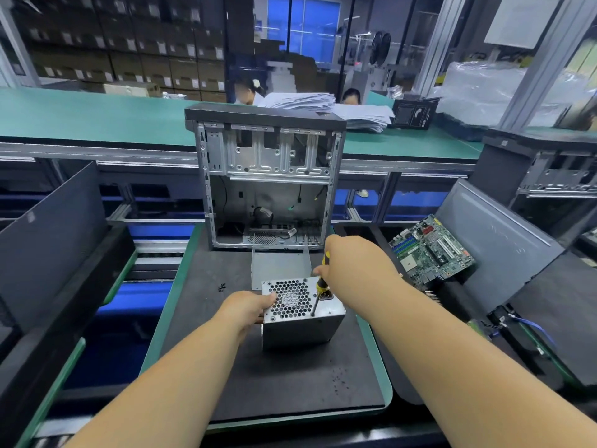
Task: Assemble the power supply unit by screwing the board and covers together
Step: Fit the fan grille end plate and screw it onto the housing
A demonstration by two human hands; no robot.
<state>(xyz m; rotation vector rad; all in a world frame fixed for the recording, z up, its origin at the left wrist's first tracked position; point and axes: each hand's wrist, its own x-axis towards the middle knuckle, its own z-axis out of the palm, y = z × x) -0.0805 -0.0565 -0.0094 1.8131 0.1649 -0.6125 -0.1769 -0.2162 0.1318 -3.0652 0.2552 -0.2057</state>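
Observation:
A silver power supply unit (302,328) stands on the black mat, its honeycomb fan grille facing up. My left hand (248,307) grips its left side, thumb on the grille edge. My right hand (352,265) holds a yellow-and-black screwdriver (319,286) above the unit. The screwdriver's tip rests on the top face at the front right of the grille. A flat grey metal cover plate (279,265) lies on the mat just behind the unit.
An open computer case (268,185) stands upright at the far end of the mat (290,383). A green motherboard (431,250) lies to the right. Small black screws (221,287) sit left of the unit. Dark panels flank both sides. Two people sit beyond the far bench.

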